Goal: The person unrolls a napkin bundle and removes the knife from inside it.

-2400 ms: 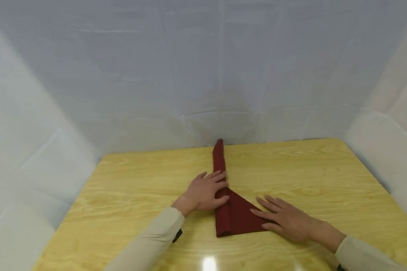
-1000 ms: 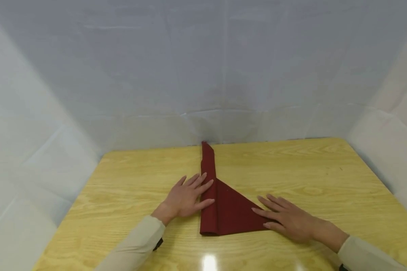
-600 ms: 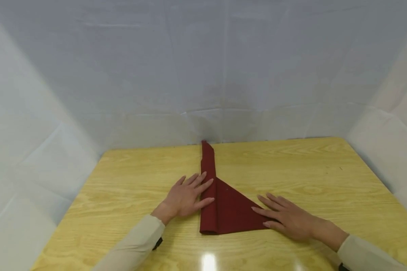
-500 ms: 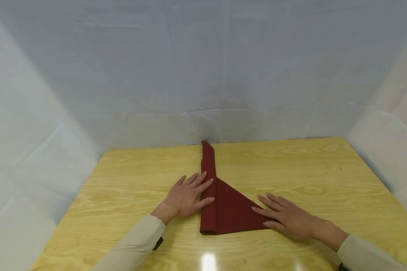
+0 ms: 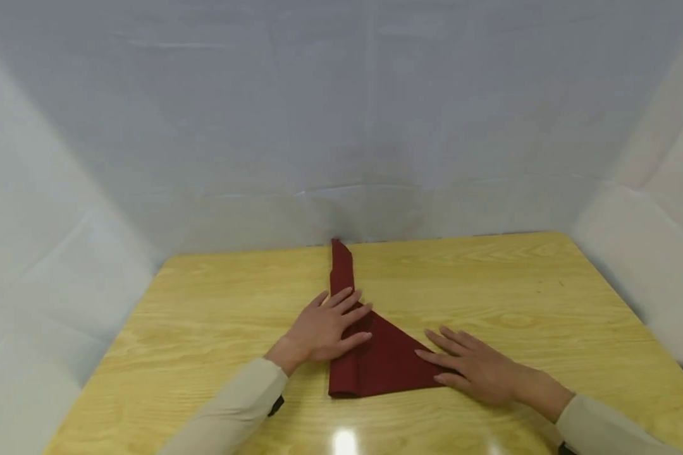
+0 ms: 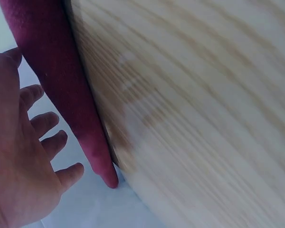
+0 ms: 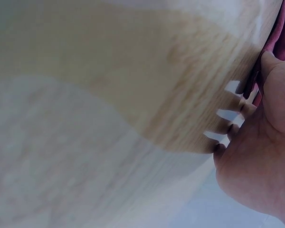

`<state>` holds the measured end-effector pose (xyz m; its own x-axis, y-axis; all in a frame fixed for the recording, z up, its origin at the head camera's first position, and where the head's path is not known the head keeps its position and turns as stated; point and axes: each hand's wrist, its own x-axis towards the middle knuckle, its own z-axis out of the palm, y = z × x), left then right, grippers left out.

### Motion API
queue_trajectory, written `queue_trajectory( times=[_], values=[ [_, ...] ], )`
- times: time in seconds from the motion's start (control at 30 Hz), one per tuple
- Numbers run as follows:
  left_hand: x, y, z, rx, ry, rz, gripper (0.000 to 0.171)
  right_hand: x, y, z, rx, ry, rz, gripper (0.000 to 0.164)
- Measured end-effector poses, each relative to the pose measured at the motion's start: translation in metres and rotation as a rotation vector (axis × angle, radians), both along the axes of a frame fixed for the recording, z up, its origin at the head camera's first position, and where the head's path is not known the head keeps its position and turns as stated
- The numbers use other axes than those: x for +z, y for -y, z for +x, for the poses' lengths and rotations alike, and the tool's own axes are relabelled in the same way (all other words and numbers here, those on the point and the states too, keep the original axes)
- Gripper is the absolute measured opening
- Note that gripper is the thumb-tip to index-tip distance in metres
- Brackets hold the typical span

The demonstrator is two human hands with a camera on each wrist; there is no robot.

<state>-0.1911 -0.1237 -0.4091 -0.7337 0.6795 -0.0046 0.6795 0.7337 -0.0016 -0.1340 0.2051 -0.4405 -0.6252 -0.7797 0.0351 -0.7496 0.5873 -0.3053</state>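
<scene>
The red cloth (image 5: 395,357) lay on the wooden desk (image 5: 233,297), a narrow folded strip along its left side and a flat triangular flap on its right. The strip's far tip reached the desk's back edge — in the left wrist view it poked just past it. The left hand (image 5: 324,328) came in from the cloth's left, fingers spread across the strip, thumb and forefinger tips near the flap; its grip was relaxed, the fingers extended. The right hand (image 5: 480,366) lay at the cloth's right corner, forefinger and thumb on the flap — its grip likewise loose, with the fingers fanned out. Pale sleeves (image 5: 233,404) covered both arms in front of the cloth. A white sheet (image 5: 262,126) rose behind the cloth and to either side.
</scene>
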Motion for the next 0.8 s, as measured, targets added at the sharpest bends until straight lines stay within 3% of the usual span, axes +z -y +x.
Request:
queue_trajectory(
  times=[0.37, 0.6, 0.8],
  values=[
    [-0.006, -0.004, -0.003, 0.008, 0.019, -0.082, 0.06, 0.001, 0.0, -0.001, -0.016, 0.032, -0.006, 0.048],
    [-0.004, 0.004, -0.002, 0.022, 0.049, -0.056, 0.058, 0.002, -0.001, 0.0, -0.023, 0.069, -0.017, 0.048],
    [-0.004, 0.011, -0.001, 0.034, 0.057, -0.039, 0.056, 0.0, -0.001, 0.0, -0.009, 0.029, -0.021, 0.047]
  ],
)
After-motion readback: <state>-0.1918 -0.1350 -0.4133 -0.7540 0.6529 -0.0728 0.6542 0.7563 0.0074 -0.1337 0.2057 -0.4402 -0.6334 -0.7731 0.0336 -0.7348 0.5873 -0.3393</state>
